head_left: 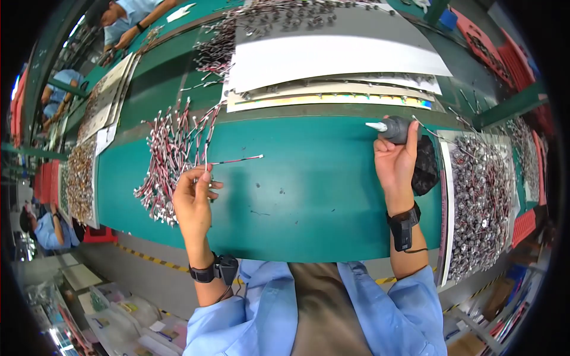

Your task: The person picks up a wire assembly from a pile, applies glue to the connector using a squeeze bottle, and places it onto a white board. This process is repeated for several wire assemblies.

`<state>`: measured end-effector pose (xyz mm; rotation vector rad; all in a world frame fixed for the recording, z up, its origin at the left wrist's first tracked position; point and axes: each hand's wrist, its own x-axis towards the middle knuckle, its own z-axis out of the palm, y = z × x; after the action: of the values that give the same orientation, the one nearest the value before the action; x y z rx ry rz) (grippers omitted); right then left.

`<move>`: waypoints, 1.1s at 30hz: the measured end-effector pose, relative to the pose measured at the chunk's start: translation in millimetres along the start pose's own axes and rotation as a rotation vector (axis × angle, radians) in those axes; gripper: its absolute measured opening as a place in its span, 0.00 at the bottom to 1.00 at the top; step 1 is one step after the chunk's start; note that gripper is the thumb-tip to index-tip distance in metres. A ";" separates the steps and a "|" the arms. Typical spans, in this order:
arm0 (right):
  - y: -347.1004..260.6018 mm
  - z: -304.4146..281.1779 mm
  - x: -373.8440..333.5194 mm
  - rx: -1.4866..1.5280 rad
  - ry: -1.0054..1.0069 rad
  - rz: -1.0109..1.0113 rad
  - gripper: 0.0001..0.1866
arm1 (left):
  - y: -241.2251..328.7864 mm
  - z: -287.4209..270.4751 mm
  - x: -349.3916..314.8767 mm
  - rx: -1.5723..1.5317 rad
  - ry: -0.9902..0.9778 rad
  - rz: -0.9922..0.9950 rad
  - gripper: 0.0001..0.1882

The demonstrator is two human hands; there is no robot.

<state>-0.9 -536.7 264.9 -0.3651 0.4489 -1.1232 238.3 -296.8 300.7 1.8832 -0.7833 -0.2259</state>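
Near the middle left of the green table, my left hand (193, 199) pinches a thin wire lead (240, 159) between thumb and fingertips. The lead has red and black strands and a white connector at its end, which points right. Beside that hand lies a loose heap of similar wire leads (169, 160) with white ends. On the right side, my right hand (395, 163) is closed round a dark grey squeeze bottle (398, 129), tilted so its white pointed nozzle faces left. A crumpled black plastic bag (425, 169) lies just right of that hand.
At the right edge, a board (446, 207) bears many small round metal parts with wires. Stacked white sheets (332, 62) with more parts stand at the back. Another parts tray (80, 178) is at the left. Green posts (510, 105) rise nearby; other people (127, 24) sit at far left.
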 end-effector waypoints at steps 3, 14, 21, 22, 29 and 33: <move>-1.6 4.8 1.0 -0.037 -0.005 -0.031 0.20 | 29.5 12.2 4.7 -0.467 -0.064 -0.205 0.06; -1.7 12.0 -7.4 -0.122 -0.019 -0.083 0.20 | 63.4 50.3 24.5 -0.811 0.073 0.037 0.12; 2.2 16.4 -30.4 -0.268 -0.167 -0.296 0.28 | 36.3 110.5 -3.4 -0.896 -0.258 -0.217 0.10; 4.7 17.2 -31.8 -0.277 -0.157 -0.286 0.28 | 35.0 114.7 -7.0 -0.913 -0.291 -0.250 0.10; 11.4 13.7 -41.6 -0.732 -0.268 -0.639 0.35 | 31.0 121.8 -17.1 -0.904 -0.392 -0.270 0.10; 14.7 15.2 -46.5 -0.824 -0.291 -0.685 0.38 | 29.7 122.1 -18.9 -0.887 -0.392 -0.252 0.10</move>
<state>1.6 -487.4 278.0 -1.4686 0.5290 -1.4730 152.1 -384.5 268.7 1.0846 -0.5516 -0.9554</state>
